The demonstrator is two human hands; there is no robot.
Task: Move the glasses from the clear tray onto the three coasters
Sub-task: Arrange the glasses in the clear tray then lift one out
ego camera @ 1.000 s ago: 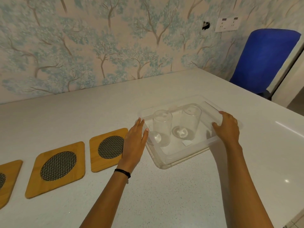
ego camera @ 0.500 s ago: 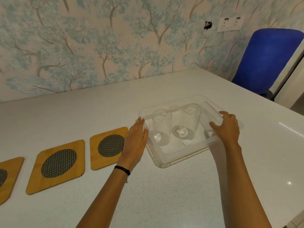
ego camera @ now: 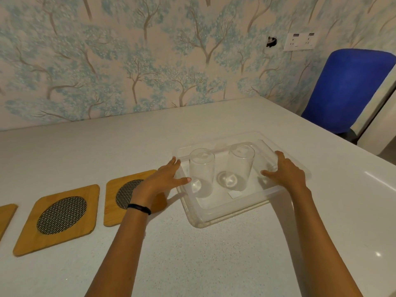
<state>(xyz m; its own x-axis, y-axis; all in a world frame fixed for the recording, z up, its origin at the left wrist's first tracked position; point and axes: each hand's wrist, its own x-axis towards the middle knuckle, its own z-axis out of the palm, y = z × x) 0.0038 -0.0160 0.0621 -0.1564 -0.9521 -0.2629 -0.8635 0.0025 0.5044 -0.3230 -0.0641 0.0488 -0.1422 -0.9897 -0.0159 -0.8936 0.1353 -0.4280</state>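
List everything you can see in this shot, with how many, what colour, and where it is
Clear tray: one, see-through plastic, on the table right of centre.
Glasses: two clearly seen, clear, standing in the tray, one left and one right; whether a third stands behind the right hand cannot be told.
Coasters: three, wooden with dark mesh centres, in a row on the table left of the tray; nearest, middle, far left cut off by the frame.
Table: one, white speckled.
Chair: one, blue, past the table's right corner.
Wall socket: one, white, on the tree-patterned wallpaper.
Left hand: on the tray's left edge, black band on the wrist.
Right hand: on the tray's right edge.
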